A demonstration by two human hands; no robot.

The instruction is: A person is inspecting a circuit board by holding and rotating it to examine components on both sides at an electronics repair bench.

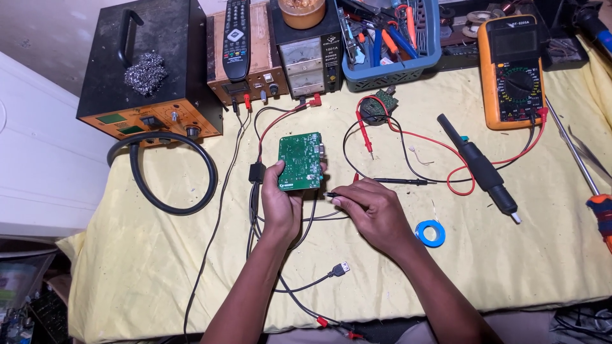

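My left hand (280,204) holds a green circuit board (299,159) upright above the yellow cloth (140,255), fingers wrapped around its lower left edge. Just right of the board's bottom corner, my right hand (373,210) pinches a small black plug (329,195) on a black cable, its tip pointing at the board. A red probe (364,135) and a black probe (398,181) lie on the cloth beyond my right hand, wired to an orange multimeter (512,71).
An orange-fronted black station (150,70) with a coiled hose (169,172) stands at the left. A remote (236,38), a power supply (306,54) and a blue tool basket (392,41) line the back. A black handpiece (481,167), blue tape roll (430,233) and screwdriver (599,207) lie right.
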